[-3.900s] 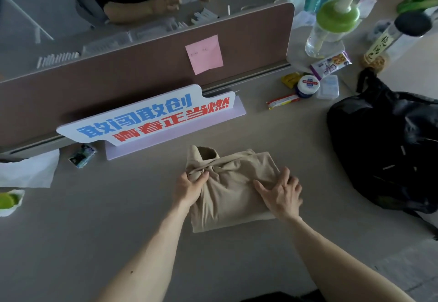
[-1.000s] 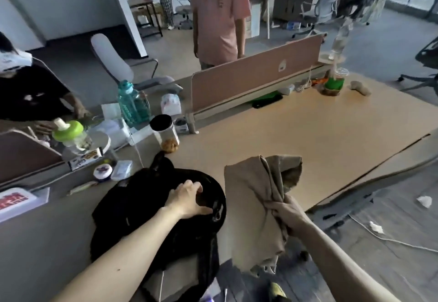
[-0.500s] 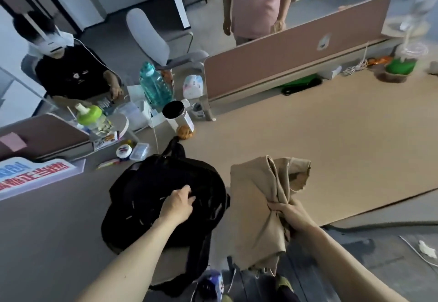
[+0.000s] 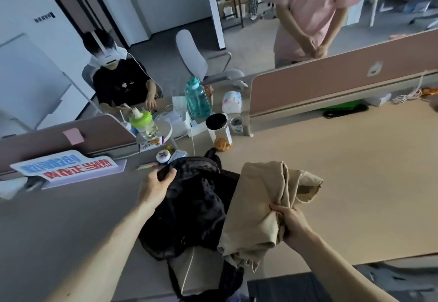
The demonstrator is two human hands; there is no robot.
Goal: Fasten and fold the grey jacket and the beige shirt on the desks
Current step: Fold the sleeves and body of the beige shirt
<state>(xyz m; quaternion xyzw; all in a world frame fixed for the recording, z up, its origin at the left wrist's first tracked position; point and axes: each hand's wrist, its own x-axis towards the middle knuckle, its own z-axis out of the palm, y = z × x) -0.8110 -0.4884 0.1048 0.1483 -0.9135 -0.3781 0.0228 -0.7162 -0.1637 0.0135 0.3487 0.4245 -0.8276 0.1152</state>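
While our right hand (image 4: 292, 222) clutches the folded beige shirt (image 4: 265, 209) in the air just right of the black bag (image 4: 189, 206), our left hand (image 4: 155, 186) pinches the bag's upper rim. We judge the shirt's folding done, though its lower edge sags loose from the bundle; the grey jacket is nowhere in view, so that half seems left. Compared with a few seconds ago, the shirt has left the desk (image 4: 355, 171), where both our palms pressed it flat, and our left hand has moved onto the bag's rim.
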